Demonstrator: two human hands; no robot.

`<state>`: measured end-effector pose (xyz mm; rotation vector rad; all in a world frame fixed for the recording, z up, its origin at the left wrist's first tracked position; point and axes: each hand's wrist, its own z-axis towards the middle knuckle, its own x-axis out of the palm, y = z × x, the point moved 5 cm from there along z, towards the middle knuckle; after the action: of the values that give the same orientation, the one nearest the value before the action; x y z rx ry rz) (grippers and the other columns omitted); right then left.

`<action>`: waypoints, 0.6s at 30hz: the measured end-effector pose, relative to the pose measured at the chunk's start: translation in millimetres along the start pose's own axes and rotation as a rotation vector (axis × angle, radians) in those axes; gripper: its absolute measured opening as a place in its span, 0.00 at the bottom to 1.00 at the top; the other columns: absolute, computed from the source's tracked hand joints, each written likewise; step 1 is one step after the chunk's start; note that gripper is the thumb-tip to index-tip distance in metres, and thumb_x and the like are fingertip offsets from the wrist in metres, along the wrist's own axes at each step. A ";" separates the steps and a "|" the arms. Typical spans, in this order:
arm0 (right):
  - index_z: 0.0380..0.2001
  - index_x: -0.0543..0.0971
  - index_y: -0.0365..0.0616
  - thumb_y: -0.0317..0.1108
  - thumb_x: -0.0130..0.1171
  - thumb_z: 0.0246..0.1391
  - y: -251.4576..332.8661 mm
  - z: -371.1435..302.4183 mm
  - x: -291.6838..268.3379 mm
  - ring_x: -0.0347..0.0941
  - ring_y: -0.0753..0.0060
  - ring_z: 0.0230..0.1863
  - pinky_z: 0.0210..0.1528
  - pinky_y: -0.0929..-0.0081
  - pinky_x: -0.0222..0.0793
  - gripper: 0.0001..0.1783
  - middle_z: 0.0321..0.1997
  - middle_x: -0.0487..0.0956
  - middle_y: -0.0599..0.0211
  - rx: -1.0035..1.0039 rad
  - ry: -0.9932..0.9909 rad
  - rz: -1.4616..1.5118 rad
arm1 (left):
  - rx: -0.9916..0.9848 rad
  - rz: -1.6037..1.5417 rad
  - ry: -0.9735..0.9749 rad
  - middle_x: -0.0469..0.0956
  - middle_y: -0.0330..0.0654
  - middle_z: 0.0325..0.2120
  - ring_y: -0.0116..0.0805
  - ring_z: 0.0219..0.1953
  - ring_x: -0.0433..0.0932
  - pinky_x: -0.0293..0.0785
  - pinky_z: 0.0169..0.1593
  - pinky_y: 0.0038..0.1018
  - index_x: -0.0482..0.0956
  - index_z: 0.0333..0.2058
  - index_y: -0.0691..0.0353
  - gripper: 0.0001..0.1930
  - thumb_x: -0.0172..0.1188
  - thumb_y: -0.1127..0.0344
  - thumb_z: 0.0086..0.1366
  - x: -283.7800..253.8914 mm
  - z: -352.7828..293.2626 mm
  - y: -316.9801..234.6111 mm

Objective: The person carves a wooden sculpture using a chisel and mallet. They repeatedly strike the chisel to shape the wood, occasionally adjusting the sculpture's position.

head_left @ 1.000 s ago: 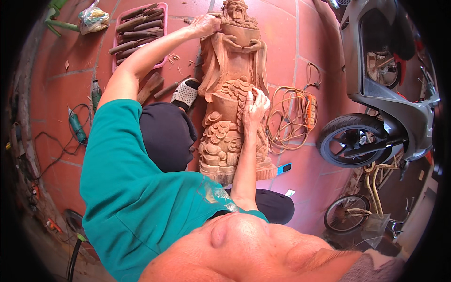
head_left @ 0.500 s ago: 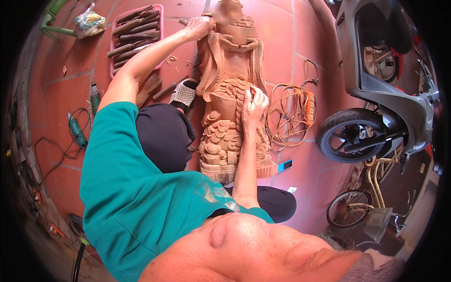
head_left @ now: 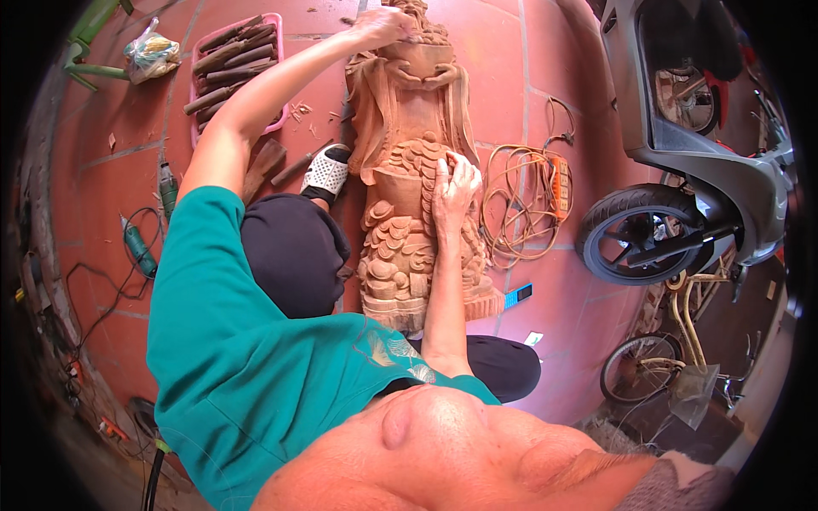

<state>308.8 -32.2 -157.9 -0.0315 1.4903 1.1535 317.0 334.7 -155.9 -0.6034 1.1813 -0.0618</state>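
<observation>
A carved wooden statue [head_left: 417,111] lies lengthwise on the floor in front of me, its base toward me and its bearded head at the far end. Beside that head, my left hand [head_left: 383,27] is closed. A short brown end, like a tool handle, sticks out to the left of this fist; its working end is hidden. My right hand [head_left: 457,183] rests on the rounded, scale-like carving at the statue's middle, its fingers loosely apart and nothing in them.
A pink tray [head_left: 279,51] of wooden-handled tools sits at left, near a plastic bag [head_left: 153,55]. Green power tools [head_left: 139,247] lie farther left. On the right are a coiled orange cord [head_left: 511,200], a blue phone [head_left: 517,295], a motorbike wheel [head_left: 639,234] and a bicycle [head_left: 639,366].
My left hand has moved farther up and slightly right, from beside the statue's shoulder to its head, and the brown handle end moved along. My right hand stays on the carving.
</observation>
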 end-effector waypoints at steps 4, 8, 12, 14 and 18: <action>0.53 0.77 0.42 0.43 0.56 0.67 0.9 -1.9 -5.0 0.60 0.47 0.64 0.70 0.52 0.52 0.18 0.56 0.76 0.58 0.001 -0.016 -0.032 | 0.196 0.313 0.189 0.78 0.47 0.33 0.49 0.40 0.81 0.76 0.44 0.39 0.80 0.34 0.62 0.05 0.58 0.68 0.64 12.4 28.4 -39.5; 0.53 0.77 0.43 0.43 0.56 0.67 -1.9 -1.4 -3.6 0.60 0.48 0.64 0.70 0.52 0.51 0.18 0.56 0.76 0.58 -0.015 -0.035 -0.015 | 0.340 0.207 -0.055 0.78 0.48 0.32 0.49 0.40 0.82 0.77 0.42 0.42 0.78 0.33 0.63 0.05 0.57 0.69 0.62 14.4 7.4 -23.7; 0.53 0.77 0.42 0.42 0.56 0.67 -3.9 -0.5 -2.9 0.59 0.46 0.64 0.70 0.50 0.51 0.18 0.56 0.76 0.57 -0.012 -0.034 0.006 | 0.218 0.256 0.032 0.79 0.51 0.34 0.50 0.38 0.83 0.80 0.40 0.44 0.81 0.34 0.64 0.06 0.58 0.68 0.64 5.1 -5.2 2.0; 0.53 0.77 0.42 0.41 0.57 0.66 -2.5 -1.1 -0.8 0.60 0.45 0.64 0.70 0.50 0.51 0.18 0.56 0.76 0.57 0.003 -0.029 0.000 | 0.139 0.438 0.262 0.80 0.53 0.33 0.52 0.36 0.84 0.80 0.37 0.46 0.83 0.32 0.63 0.07 0.58 0.67 0.65 12.1 -17.6 31.3; 0.53 0.77 0.42 0.42 0.57 0.66 6.2 4.4 4.8 0.60 0.45 0.64 0.70 0.50 0.51 0.18 0.56 0.76 0.57 -0.004 -0.029 0.028 | -0.042 0.494 0.036 0.81 0.55 0.27 0.52 0.31 0.84 0.78 0.32 0.47 0.82 0.30 0.64 0.08 0.56 0.67 0.62 15.6 -53.1 116.7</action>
<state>306.9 -23.5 -157.0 0.0037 1.4671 1.1745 245.9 405.7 -237.1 -0.3342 1.3405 0.3739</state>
